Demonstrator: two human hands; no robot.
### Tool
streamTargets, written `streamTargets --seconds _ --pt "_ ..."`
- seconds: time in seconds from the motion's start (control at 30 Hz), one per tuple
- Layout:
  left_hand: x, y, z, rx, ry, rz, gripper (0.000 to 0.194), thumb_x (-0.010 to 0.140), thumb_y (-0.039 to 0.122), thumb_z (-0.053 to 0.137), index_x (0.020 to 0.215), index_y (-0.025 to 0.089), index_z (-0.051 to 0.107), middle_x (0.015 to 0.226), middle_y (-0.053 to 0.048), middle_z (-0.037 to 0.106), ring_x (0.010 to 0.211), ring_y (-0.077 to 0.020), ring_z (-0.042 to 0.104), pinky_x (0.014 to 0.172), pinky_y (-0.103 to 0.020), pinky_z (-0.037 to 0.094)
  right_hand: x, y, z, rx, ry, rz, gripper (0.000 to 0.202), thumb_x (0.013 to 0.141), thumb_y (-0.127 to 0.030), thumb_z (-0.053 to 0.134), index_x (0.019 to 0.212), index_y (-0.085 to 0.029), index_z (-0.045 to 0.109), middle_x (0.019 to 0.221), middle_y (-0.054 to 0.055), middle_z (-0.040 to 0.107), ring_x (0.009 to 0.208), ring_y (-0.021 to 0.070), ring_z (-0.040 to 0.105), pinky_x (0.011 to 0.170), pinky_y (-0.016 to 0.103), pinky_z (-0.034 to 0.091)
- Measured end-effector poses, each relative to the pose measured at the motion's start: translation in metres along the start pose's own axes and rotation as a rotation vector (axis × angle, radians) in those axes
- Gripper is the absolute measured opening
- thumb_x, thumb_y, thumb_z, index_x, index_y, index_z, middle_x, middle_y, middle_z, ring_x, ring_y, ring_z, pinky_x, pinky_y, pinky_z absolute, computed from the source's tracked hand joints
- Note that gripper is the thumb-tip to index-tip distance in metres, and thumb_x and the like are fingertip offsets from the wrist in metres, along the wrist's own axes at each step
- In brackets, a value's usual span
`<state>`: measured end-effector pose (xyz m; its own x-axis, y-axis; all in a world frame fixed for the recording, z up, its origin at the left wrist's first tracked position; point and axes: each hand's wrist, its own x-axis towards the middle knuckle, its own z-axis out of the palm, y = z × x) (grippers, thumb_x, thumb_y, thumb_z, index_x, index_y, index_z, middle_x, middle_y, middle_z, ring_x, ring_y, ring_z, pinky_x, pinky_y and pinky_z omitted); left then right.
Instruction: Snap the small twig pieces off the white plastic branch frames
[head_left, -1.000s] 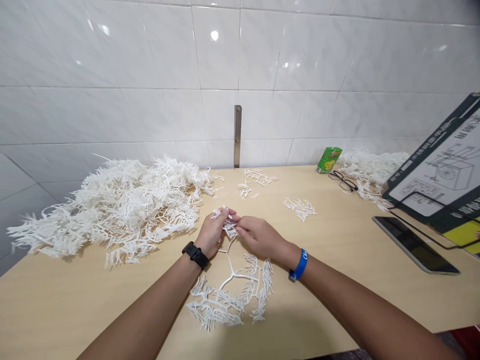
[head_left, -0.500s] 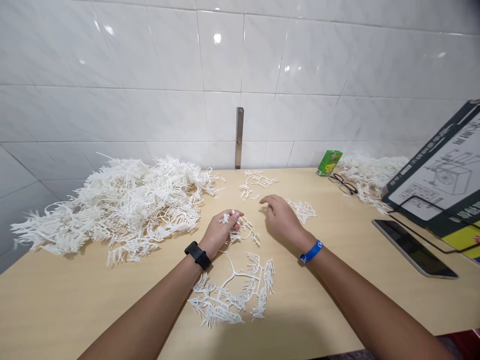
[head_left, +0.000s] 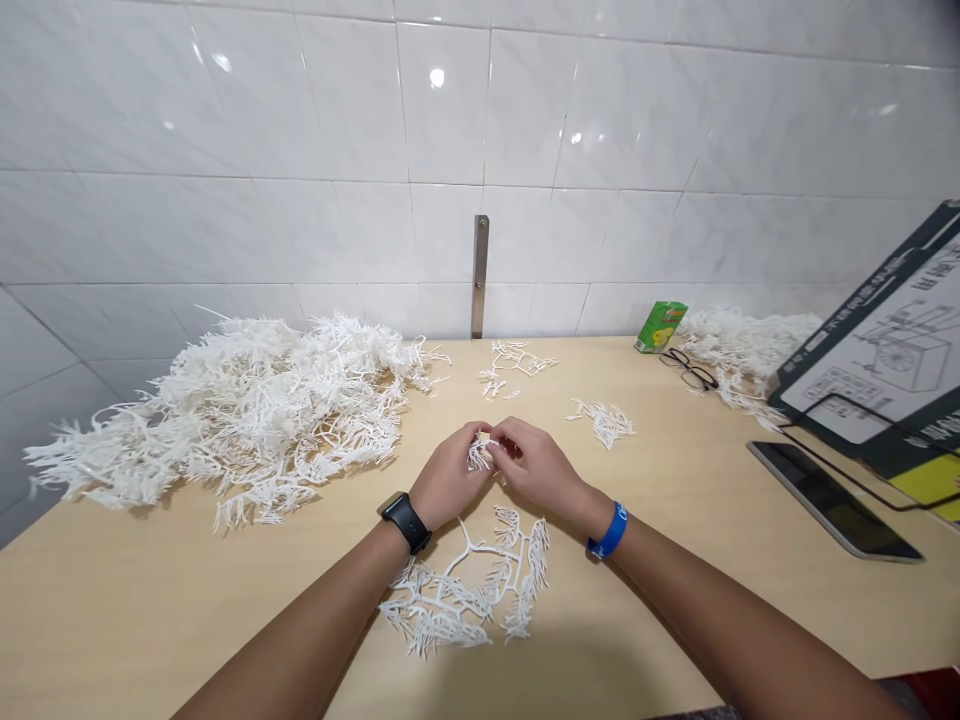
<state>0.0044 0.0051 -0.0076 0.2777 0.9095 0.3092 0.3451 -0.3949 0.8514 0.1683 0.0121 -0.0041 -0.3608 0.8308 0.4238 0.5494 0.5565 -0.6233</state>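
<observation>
Left hand point(head_left: 454, 470) and right hand point(head_left: 536, 465) meet above the tabletop point(head_left: 187, 590), fingers pinched together on a small white sprig point(head_left: 480, 455); their grip is narrow and partly hides it. Directly below, between the forearms, lies a larger tufted branch point(head_left: 474, 602); whether its upper stem joins the held piece, I cannot tell.

Markings observed: on the right wrist, a blue band point(head_left: 607, 532) bears white lettering that appears to begin with "C", the remainder curving out of sight. Black watch point(head_left: 406, 522) on the left wrist. At far right, a leaning carton point(head_left: 885, 360) carries a line drawing of a machine and Chinese characters, too slanted and blurred for me to transcribe. A green box point(head_left: 661, 327) shows a yellow picture and print too small to read; eyeglasses point(head_left: 700, 377) lie just beside it.

A large white heap point(head_left: 285, 410) occupies the left side.
</observation>
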Motion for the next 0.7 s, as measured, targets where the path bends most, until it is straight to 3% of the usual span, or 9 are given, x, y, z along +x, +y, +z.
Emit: streamTargets --seconds 0.17,0.3,0.4,0.57,0.7 --pt "0.001 -0.002 -0.001 -0.140 0.016 -0.110 0.048 0.066 0.036 0.078 0.108 0.021 0.060 0.086 -0.001 0.058 0.082 -0.0182 0.051 0.074 -0.028 0.039 0.004 0.009 -0.004 0.195 0.038 0.094 0.014 0.089 -0.026 0.049 0.086 -0.018 0.060 0.080 0.002 0.062 0.072 0.0151 0.055 0.066 0.027 0.040" --pt "0.003 -0.004 -0.001 -0.282 0.018 -0.174 0.029 0.083 0.045 0.060 0.095 0.020 0.058 0.071 0.003 0.048 0.065 -0.0128 0.044 0.063 -0.025 0.035 0.005 0.009 -0.005 0.287 0.047 0.108 0.015 0.088 -0.025 0.049 0.086 -0.017 0.061 0.081 0.003 0.064 0.074 0.0157 0.056 0.068 0.028 0.042" --pt "0.004 -0.007 -0.001 -0.251 -0.003 -0.155 0.026 0.086 0.045 0.055 0.082 0.019 0.053 0.065 0.004 0.044 0.059 -0.0113 0.038 0.058 -0.024 0.031 0.004 0.008 -0.004 0.268 0.048 0.055 0.016 0.089 -0.024 0.049 0.086 -0.017 0.063 0.084 0.005 0.066 0.077 0.0164 0.058 0.070 0.029 0.044" --pt "0.005 -0.010 0.000 -0.081 -0.004 -0.114 0.023 0.085 0.040 0.057 0.080 0.018 0.055 0.076 0.000 0.052 0.069 -0.0139 0.047 0.066 -0.026 0.038 0.003 0.011 -0.002 0.165 0.057 -0.017 0.016 0.089 -0.023 0.051 0.087 -0.018 0.065 0.085 0.005 0.068 0.077 0.0163 0.060 0.072 0.029 0.045" --pt "0.004 -0.011 0.000 -0.069 -0.019 -0.079 0.021 0.086 0.038 0.055 0.081 0.018 0.053 0.087 -0.003 0.056 0.081 -0.0163 0.052 0.074 -0.028 0.041 0.003 0.014 0.000 0.150 0.053 -0.005 0.013 0.086 -0.021 0.053 0.088 -0.018 0.066 0.086 0.005 0.069 0.077 0.0158 0.061 0.071 0.028 0.046"
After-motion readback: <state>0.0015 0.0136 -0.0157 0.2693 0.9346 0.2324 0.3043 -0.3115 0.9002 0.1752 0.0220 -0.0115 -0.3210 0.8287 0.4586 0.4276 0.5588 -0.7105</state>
